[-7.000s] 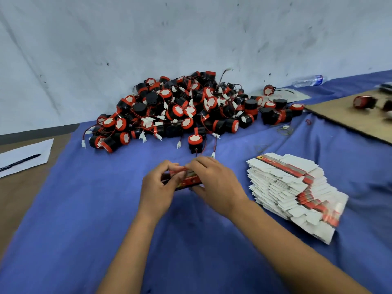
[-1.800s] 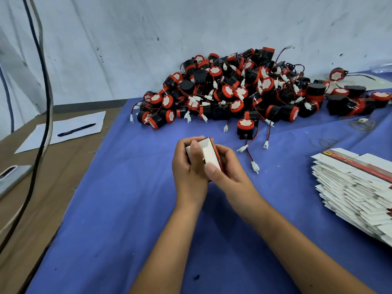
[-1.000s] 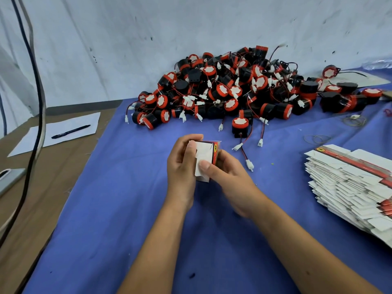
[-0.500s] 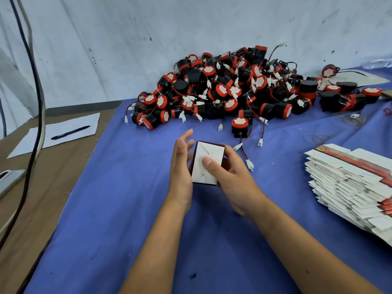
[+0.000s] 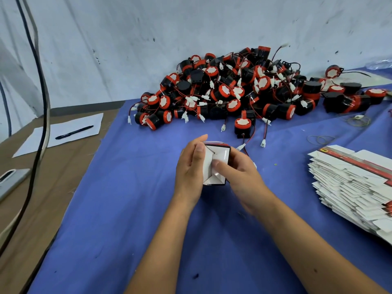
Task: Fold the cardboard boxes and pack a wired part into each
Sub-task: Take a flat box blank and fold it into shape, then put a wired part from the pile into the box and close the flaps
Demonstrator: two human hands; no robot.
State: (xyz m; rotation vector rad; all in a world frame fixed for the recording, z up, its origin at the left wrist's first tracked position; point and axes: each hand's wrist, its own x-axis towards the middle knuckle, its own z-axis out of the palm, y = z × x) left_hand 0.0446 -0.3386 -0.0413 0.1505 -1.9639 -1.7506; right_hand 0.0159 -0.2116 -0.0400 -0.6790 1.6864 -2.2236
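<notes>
A small cardboard box point(image 5: 219, 158) with a white, flap-folded end facing me is held over the blue cloth point(image 5: 127, 209). My left hand point(image 5: 189, 170) grips its left side, thumb on the white end. My right hand point(image 5: 239, 177) holds the right side, with its thumb pressing the flaps at the middle. Behind lies a big pile of black-and-red wired parts point(image 5: 233, 90); one part point(image 5: 242, 126) stands alone just beyond the box. A slanted stack of flat box blanks point(image 5: 352, 185) lies at the right.
A sheet of paper point(image 5: 61, 132) with a black pen point(image 5: 74, 132) lies on the brown table at the left. Dark cables point(image 5: 40, 102) hang down the left side. A grey device point(image 5: 10, 181) sits at the left edge. Rubber bands point(image 5: 320, 139) lie on the cloth.
The box has been turned so its white end faces me squarely. My left fingers, spread a moment ago, have closed against the box, and my right thumb presses the end flaps.
</notes>
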